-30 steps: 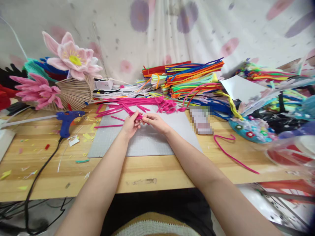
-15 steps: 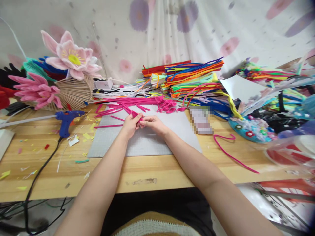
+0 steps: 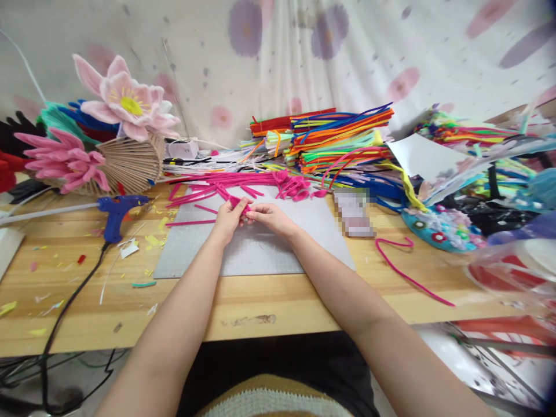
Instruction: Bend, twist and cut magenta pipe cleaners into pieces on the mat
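My left hand and my right hand meet over the grey cutting mat, fingertips pinched together on a short piece of hot-pink pipe cleaner. Just beyond the hands lie several loose hot-pink pipe cleaners and a cluster of bent pink pieces at the mat's far edge.
A blue glue gun with a black cord lies left of the mat. Pipe-cleaner lotus flowers and a fan stand at the back left. Stacks of coloured pipe cleaners fill the back. A long pink pipe cleaner lies at right.
Both hands shifted slightly up and closer together, and the pink piece between the fingertips has been turned and folded tighter.
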Available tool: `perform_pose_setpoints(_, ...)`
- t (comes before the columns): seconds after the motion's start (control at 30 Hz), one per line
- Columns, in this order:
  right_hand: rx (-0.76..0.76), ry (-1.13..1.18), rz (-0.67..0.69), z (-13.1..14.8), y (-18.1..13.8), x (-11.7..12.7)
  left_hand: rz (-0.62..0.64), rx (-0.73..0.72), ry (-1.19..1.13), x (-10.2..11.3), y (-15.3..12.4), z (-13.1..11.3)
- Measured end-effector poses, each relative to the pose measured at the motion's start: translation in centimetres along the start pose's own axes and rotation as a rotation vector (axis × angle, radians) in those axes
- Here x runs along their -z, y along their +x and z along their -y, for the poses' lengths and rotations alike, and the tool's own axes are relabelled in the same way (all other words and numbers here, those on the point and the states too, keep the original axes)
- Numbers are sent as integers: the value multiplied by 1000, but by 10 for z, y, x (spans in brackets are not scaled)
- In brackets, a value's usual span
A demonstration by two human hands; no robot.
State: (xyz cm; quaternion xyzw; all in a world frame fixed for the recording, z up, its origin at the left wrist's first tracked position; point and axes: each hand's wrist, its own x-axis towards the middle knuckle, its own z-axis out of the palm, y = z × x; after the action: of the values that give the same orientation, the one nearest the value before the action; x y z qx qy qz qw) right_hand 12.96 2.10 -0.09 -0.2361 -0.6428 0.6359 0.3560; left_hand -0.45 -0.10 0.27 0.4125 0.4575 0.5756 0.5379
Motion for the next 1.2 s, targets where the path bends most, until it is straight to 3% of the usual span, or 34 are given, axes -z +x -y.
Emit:
perform_pose_setpoints(0.27,-14,-73,-38,-8,-2,9,148,83,-42,-7,-5,2)
perform_pose_setpoints(0.6,-1,-70,-65,-1,-2,1,103,-59,15,-4,-3,3)
perform_pose_setpoints(0.8,-13,-35,-1,1,-1,4,27,76,-141,-7,-5,-6)
perform_pose_setpoints(0.93,-24,-65,18,-2,-1,7,90,103,-151,-9,-6,-4)
perform_pose_setpoints(1.2,44,-127,-154,-6,-3,3,133,124,-171,-11,-5,2)
